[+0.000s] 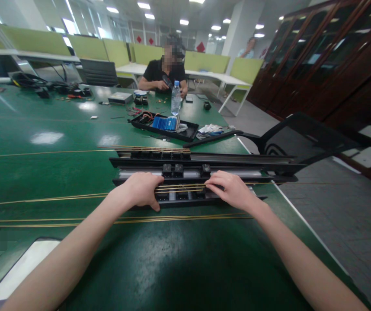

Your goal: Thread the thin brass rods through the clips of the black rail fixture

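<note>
My left hand spans the nearest black rail, its thumb at the near edge and its fingers at the far edge. Several thin brass-coloured rods run lengthwise over this rail and pass beneath that hand. My right hand pinches at the rods' right part with thumb and fingertips; the exact contact is too small to make out. Dark blocks sit inside the rail under the rods. Just beyond lies a second rail with black blocks standing in its silvery channel.
A third rail lies behind, with more rods over its left part. Loose rods lie nearer me. Farther off are a black tray, a water bottle and gloves. A black chair stands right; a person sits opposite.
</note>
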Tool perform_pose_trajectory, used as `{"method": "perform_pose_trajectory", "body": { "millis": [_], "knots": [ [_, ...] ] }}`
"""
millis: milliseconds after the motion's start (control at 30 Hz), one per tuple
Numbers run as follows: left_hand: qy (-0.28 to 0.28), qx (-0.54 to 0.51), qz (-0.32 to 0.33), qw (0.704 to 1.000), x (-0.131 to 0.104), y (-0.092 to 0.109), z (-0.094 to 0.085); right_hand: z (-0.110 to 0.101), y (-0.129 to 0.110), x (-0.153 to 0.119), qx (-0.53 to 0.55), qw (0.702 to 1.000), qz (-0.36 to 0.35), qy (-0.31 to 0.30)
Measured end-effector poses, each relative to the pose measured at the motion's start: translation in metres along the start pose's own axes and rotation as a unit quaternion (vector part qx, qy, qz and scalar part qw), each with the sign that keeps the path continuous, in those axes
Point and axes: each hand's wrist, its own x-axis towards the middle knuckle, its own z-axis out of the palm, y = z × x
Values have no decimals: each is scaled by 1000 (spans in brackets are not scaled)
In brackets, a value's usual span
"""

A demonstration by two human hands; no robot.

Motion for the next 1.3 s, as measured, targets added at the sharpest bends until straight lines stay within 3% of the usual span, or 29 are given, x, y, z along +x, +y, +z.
{"method": "perform_pose_trajectory", "body": {
  "millis": [1033, 1300],
  "knots": [
    [5, 14, 2, 1000, -3, 7, -1, -11, 7, -2, 12, 1000, 20, 10],
    [13, -14, 20, 1000, -3, 0, -1, -11, 9, -3, 6, 1000, 16, 2]
  ]
}}
